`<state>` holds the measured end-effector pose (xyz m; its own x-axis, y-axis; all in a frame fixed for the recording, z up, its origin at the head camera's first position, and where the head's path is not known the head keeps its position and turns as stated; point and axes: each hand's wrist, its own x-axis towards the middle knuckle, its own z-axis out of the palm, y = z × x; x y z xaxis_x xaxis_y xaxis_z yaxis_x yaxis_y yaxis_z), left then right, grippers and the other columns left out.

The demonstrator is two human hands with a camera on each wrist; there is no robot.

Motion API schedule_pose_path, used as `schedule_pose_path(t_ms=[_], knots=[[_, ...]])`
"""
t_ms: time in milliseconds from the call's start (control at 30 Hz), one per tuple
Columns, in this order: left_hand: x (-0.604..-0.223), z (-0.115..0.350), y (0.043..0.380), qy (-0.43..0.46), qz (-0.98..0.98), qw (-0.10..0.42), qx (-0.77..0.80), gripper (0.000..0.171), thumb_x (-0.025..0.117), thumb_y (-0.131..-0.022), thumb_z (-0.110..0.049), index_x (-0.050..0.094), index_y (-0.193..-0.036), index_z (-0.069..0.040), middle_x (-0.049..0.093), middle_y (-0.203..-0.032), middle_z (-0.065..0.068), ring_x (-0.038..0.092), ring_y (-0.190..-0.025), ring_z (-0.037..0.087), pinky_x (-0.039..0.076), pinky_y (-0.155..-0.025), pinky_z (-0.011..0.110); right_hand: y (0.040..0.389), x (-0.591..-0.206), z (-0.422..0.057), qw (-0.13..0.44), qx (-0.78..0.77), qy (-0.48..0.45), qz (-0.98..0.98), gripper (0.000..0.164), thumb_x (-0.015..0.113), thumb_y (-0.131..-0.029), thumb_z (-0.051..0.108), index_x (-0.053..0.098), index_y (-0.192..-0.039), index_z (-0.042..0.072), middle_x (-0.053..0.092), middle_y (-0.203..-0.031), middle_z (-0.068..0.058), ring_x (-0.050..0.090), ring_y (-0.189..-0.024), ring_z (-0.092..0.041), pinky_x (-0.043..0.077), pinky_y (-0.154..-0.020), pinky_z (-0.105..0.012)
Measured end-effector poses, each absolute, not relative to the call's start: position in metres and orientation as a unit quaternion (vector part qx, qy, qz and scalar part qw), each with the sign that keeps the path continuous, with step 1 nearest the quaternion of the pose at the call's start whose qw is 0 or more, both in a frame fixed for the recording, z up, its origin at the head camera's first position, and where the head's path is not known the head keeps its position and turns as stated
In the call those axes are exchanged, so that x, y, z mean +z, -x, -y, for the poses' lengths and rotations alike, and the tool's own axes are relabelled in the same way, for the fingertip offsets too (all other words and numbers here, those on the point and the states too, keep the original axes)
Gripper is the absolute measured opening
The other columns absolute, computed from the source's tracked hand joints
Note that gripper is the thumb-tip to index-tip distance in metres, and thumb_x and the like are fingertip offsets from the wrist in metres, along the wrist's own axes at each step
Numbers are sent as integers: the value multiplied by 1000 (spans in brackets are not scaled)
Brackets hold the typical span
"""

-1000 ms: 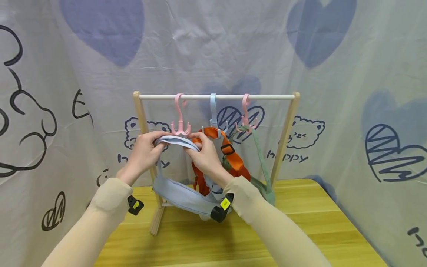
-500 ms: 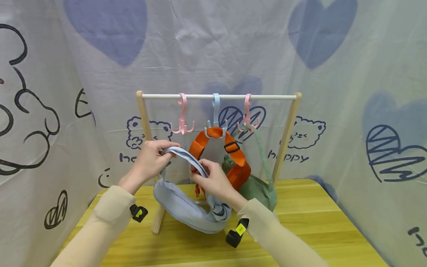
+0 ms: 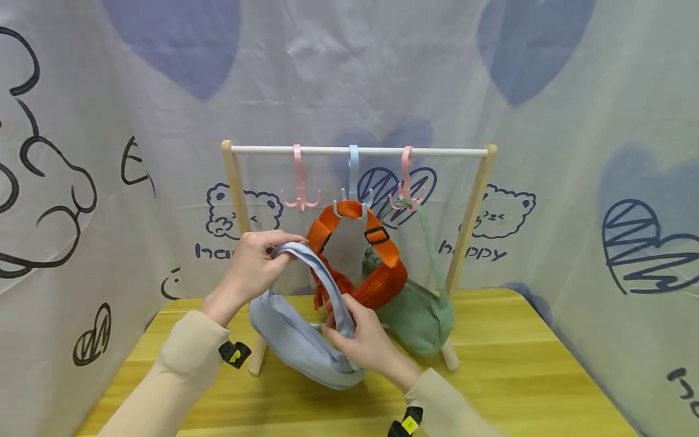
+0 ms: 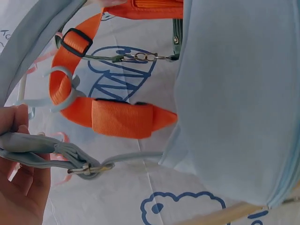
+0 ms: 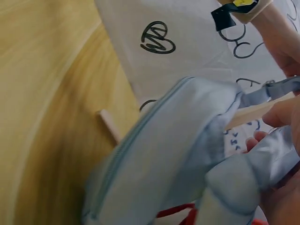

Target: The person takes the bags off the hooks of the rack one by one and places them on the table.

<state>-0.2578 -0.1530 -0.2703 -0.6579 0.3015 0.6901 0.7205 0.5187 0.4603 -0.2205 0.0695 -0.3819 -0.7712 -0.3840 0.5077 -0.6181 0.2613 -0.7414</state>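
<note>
A light blue shoulder bag [image 3: 300,343] hangs from its strap [image 3: 326,276] between both hands, low in front of the rack. My left hand [image 3: 252,267] pinches the strap's upper end, below the left pink hook [image 3: 301,197]. Farther down, near where strap meets bag, my right hand [image 3: 363,337] grips the same strap. In the left wrist view, the bag's pale side [image 4: 239,93] fills the right, with a metal buckle [image 4: 89,169] on the strap near the fingers. The right wrist view shows its zipper [image 5: 126,145] and a knotted strap part [image 5: 234,183].
An orange bag [image 3: 384,285] hangs on the blue hook [image 3: 354,176], right behind the light blue one. A green bag [image 3: 417,318] hangs on the right pink hook [image 3: 406,176]. The white rail [image 3: 437,152] has wooden posts standing on a wooden table [image 3: 519,364].
My right hand has moved down and to the right along the strap. My left hand has dropped slightly, away from the left pink hook. The strap now slopes down rightward.
</note>
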Motion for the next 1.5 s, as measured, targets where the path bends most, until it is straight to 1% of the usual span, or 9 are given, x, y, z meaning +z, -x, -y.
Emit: schedule_pose_path(t_ms=[133, 333, 633, 800, 933, 1033, 1200, 1400, 1500], knots=[[-271, 153, 255, 298, 829, 282, -380, 23, 63, -90, 4, 79, -105, -4, 78, -94, 9, 42, -54, 8, 36, -50, 21, 216, -395, -74, 80, 519, -325, 786, 27, 71, -92, 13, 59, -116, 11, 71, -96, -11, 61, -78, -5, 53, -72, -23], [-273, 153, 253, 295, 830, 287, -376, 22, 63, -90, 3, 79, -104, -5, 79, -96, 8, 47, -57, 9, 38, -51, 20, 209, -412, -80, 88, 463, -352, 808, 30, 73, -92, 19, 58, -118, 13, 66, -94, -6, 55, -78, -4, 48, -67, -20], [-276, 150, 255, 311, 822, 298, -373, 22, 65, -90, 2, 80, -103, -5, 79, -93, 8, 51, -61, 10, 41, -56, 19, 200, -429, -87, 129, 447, -347, 814, 36, 78, -88, 23, 63, -118, 14, 62, -107, 1, 54, -89, -5, 48, -75, -21], [-279, 151, 253, 297, 822, 301, -381, 19, 65, -90, 2, 80, -101, -5, 79, -91, 8, 52, -60, 10, 41, -56, 18, 197, -438, -86, 107, 455, -355, 810, 35, 77, -90, 29, 62, -119, 17, 65, -107, 0, 56, -91, -5, 51, -80, -22], [-280, 154, 252, 286, 827, 294, -385, 20, 64, -91, 1, 80, -102, -5, 79, -95, 8, 54, -61, 10, 43, -58, 18, 195, -444, -87, 86, 458, -346, 814, 40, 77, -89, 33, 61, -123, 19, 65, -114, 1, 58, -98, -5, 52, -87, -24], [-281, 153, 251, 279, 831, 285, -387, 20, 63, -92, 1, 79, -104, -4, 79, -97, 9, 53, -60, 10, 43, -58, 19, 193, -448, -89, 66, 473, -338, 811, 42, 77, -90, 31, 60, -125, 18, 67, -116, -1, 61, -100, -6, 53, -89, -25], [-282, 154, 252, 272, 830, 292, -389, 21, 63, -91, 2, 79, -103, -3, 79, -96, 10, 52, -57, 8, 42, -55, 19, 192, -450, -90, 58, 489, -345, 799, 40, 74, -93, 25, 59, -128, 17, 72, -114, -5, 65, -97, -6, 55, -84, -23], [-286, 158, 254, 262, 835, 279, -396, 23, 61, -91, 4, 79, -104, -2, 79, -92, 12, 57, -59, 5, 45, -56, 17, 192, -452, -92, 47, 492, -349, 796, 40, 73, -93, 25, 59, -129, 17, 73, -110, -7, 67, -92, -3, 56, -79, -22], [-290, 162, 256, 247, 839, 262, -408, 27, 58, -90, 6, 78, -105, -2, 79, -87, 14, 58, -60, 5, 44, -55, 17, 192, -453, -92, 29, 522, -334, 784, 39, 73, -93, 22, 58, -129, 16, 71, -114, -9, 65, -94, -2, 56, -81, -22]])
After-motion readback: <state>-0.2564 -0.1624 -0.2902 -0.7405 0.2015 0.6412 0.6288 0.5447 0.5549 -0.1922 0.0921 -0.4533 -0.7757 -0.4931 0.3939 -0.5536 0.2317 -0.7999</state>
